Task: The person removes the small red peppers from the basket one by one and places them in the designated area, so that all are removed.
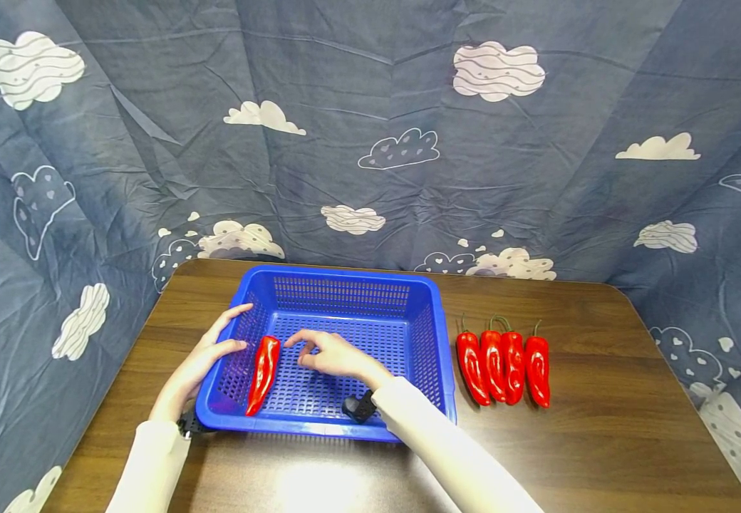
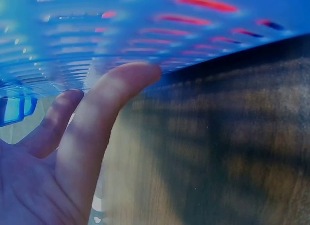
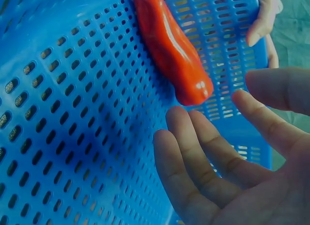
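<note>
One red chili pepper [image 1: 264, 374] lies inside the blue plastic basket [image 1: 345, 427], along its left wall. My left hand [image 1: 197, 363] grips the basket's left side; two fingertips show over the rim in the head view, while other fingers touch the outer slotted wall in the left wrist view. My right hand [image 1: 332, 355] hovers over the basket just right of the pepper. In the right wrist view its loosely bent fingers [image 3: 184, 147] are apart from the pepper's blunt end and hold nothing.
Several red chili peppers with green stems [image 1: 513, 367] lie side by side on the wooden table [image 1: 601, 427], right of the basket. A dark blue curtain with cloud prints [image 1: 345, 142] hangs behind the table. Black wrist devices [image 1: 359, 407] are strapped at both wrists.
</note>
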### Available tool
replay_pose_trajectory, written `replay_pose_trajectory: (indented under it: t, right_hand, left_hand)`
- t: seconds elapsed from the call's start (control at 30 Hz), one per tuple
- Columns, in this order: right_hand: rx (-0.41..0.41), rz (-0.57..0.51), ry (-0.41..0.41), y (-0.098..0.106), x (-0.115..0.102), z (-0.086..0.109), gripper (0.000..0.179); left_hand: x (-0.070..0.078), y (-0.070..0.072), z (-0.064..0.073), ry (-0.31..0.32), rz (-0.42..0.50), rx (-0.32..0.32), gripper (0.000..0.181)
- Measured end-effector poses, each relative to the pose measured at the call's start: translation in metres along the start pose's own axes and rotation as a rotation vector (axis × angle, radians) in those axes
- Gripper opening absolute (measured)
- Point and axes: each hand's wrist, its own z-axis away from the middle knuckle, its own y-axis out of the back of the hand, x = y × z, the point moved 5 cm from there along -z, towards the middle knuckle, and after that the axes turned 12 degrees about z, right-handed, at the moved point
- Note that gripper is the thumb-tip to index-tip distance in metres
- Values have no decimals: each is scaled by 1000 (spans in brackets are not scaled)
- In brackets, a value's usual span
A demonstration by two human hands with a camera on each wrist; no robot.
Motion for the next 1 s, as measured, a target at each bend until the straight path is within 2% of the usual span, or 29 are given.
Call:
replay_pose_trajectory:
  t: [0.2, 0.4, 0.63, 0.83, 1.0]
  right_hand:
    - [-51, 31, -4, -7, -2, -6, 37]
    - [-104, 18, -8, -14, -3, -13, 40]
    - [-131, 85, -23, -22, -4, -23, 40]
    - [-162, 29, -18, -29, -7, -29, 44]
    - [-169, 30, -22, -32, -9, -33, 48]
  left_hand:
    - [0, 0, 0, 1, -17, 4, 63]
    - [0, 0, 0, 5, -22, 4, 63]
    - [0, 0, 0, 3, -12, 2, 62]
    - [0, 0, 0, -13, -32, -2, 62]
    - [0, 0, 0, -2, -13, -7, 63]
